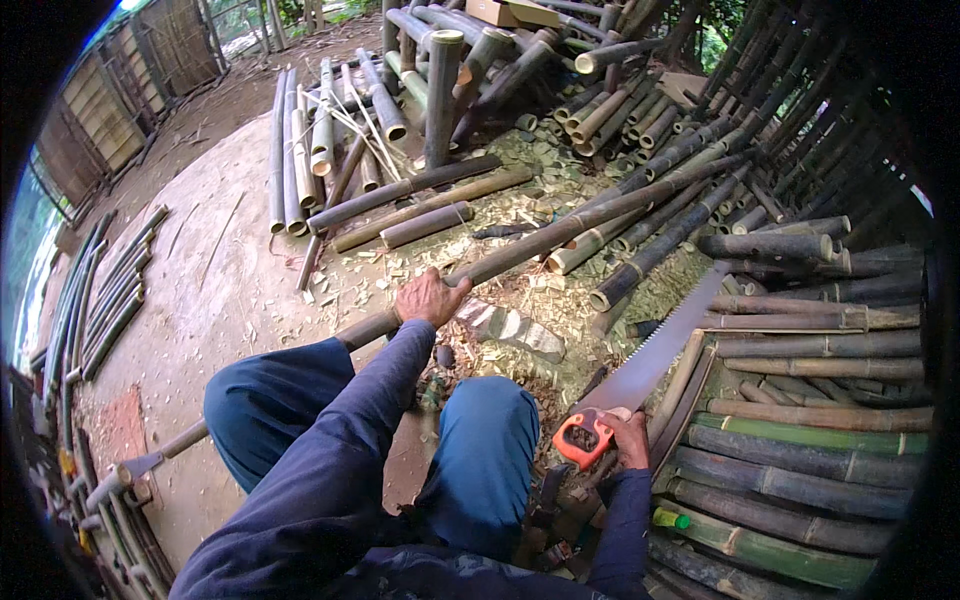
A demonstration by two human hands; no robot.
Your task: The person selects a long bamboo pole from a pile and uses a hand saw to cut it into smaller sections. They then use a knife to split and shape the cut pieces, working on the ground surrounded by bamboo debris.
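My left hand is wrapped over a long bamboo pole, which slants from beside my left knee up to the far right. In my right hand is a hand saw, gripped by its orange handle. Its toothed blade points forward and right, apart from the pole I hold. Beyond the pole, just ahead of my knees, rests a pale block or stone. Wood chips are scattered around it.
Stacked bamboo poles line the right side. Cut bamboo lengths lie ahead, near an upright bamboo post. More thin poles lie at the left. A bottle with a yellow-green cap is near my right forearm.
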